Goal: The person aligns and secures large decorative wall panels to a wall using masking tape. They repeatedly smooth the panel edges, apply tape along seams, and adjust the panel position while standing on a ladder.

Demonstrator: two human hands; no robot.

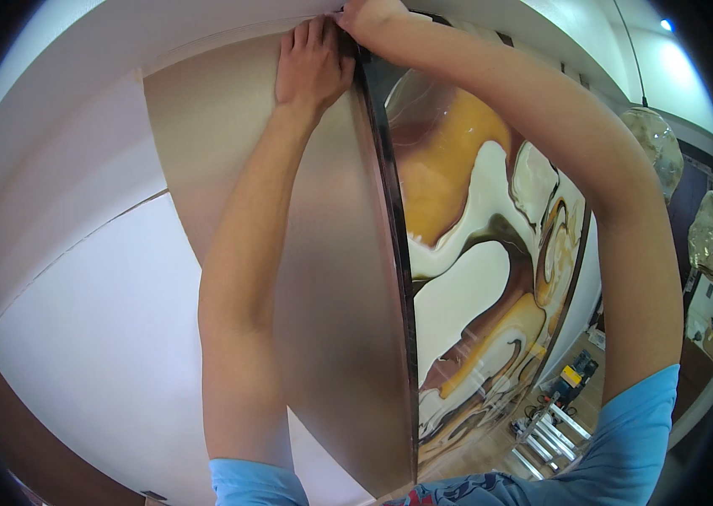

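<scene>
A: Closest to the lens is the bare right arm point(639, 219), its light blue fabric sleeve point(647, 430) low on the right. Where does it lead?

B: Up and across, above the glossy panel swirled in white, amber and brown point(466, 278), to the right hand point(369, 18). That hand is cut by the upper rim; its fingers look bent, but I can't tell whether they grip anything.

A: And the left hand point(314, 67)?

B: Laid on the tall, satin bronze-beige panel point(335, 278) at its upper end, fingers extended upward, not wrapped around anything.

A: How does that panel lie from the hands?

B: Directly under the left palm, stretching downward, its long axis running top to bottom. The narrow, near-black upright strip point(404, 278) bounds its right side. The right hand is nearer that strip's top; the left lies just beside it.
</scene>
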